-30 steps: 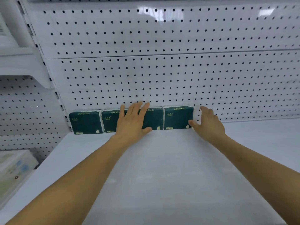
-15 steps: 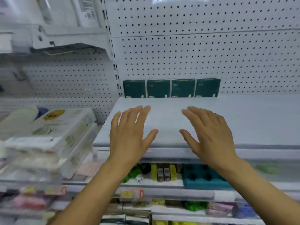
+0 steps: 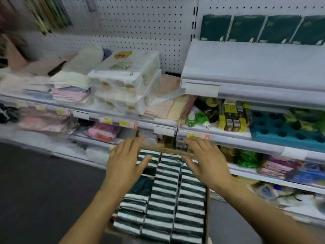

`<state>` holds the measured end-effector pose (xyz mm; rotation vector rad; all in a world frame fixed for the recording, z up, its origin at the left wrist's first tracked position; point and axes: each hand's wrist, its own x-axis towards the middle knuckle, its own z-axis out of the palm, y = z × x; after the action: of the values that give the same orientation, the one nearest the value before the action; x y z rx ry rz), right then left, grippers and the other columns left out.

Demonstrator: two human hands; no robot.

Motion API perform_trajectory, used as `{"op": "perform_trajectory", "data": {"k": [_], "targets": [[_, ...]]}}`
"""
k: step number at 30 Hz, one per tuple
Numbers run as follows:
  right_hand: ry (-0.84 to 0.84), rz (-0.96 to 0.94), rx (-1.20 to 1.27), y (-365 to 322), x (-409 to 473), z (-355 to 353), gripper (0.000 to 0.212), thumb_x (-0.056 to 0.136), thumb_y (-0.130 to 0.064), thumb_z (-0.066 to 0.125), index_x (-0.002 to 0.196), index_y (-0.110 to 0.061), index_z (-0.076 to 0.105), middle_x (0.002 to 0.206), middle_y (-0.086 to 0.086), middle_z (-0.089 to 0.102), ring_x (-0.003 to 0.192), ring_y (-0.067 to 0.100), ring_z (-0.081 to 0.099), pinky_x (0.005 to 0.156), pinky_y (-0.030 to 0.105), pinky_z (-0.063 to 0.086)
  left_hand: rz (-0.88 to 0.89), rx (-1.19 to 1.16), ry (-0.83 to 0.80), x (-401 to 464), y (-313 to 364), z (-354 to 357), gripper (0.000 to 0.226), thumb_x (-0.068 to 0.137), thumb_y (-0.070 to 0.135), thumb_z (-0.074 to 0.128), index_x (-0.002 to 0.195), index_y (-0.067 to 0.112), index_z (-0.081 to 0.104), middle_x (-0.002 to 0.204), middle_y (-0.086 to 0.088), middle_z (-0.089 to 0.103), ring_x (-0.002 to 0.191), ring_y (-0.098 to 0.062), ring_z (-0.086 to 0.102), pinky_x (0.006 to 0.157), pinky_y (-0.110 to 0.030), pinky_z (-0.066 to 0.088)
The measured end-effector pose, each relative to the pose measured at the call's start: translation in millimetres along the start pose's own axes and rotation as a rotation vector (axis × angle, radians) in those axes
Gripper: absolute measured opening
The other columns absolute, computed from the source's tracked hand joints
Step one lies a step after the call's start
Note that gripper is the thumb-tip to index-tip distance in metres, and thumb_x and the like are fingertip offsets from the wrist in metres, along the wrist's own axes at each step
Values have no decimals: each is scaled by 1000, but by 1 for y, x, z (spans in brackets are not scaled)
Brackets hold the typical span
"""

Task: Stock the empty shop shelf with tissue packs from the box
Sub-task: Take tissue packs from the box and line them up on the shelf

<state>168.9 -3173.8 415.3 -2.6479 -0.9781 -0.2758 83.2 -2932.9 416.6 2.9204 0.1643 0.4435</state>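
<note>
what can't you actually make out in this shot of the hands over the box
- Left hand and right hand, head view: motion blur hides whether the fingertips touch any pack.
- Box: its near end is cut off by the bottom edge, and the hands cover part of the tissue packs in the box.
- Tissue packs on the shelf: print blurred; the right edge cuts the row.

Our left hand (image 3: 125, 166) and right hand (image 3: 204, 163) — both empty, fingers spread — reach forward at lower centre, palms down.
</note>
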Motion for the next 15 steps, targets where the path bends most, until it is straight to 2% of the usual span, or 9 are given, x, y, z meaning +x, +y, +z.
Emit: {"op": "perform_trajectory", "data": {"k": [3,7,11,15], "targets": [[-117,-33,-2,-19,3,32,38,92,-45,52,120,-21,59,116,0,62,102,25,62,72,37,53,-123,-31,-122,-30,-34,19,52,93,51,53,138,26,47,126,2,57,113,-23,54,85,-40,48],[-334,-102,85,-31,7,82,43,96,-42,46,130,-18,57,125,4,59,114,30,56,87,45,49,-330,-115,-301,-60,-66,55,51,96,50,51,141,27,46,136,2,51,126,-21,47,92,-41,46],[-516,-165,70,-39,7,133,41,101,-40,43,137,-22,48,133,1,53,124,25,46,97,38,38,-462,-218,-465,-84,-91,97,48,96,44,55,139,24,48,139,-1,49,128,-21,44,94,-37,47],[-633,-192,51,-45,11,182,39,100,-41,42,136,-26,46,131,-1,54,124,23,45,99,37,38,-562,-322,-599,-104,-108,139,50,96,38,58,141,19,45,140,-4,45,121,-22,51,96,-39,47]]}}
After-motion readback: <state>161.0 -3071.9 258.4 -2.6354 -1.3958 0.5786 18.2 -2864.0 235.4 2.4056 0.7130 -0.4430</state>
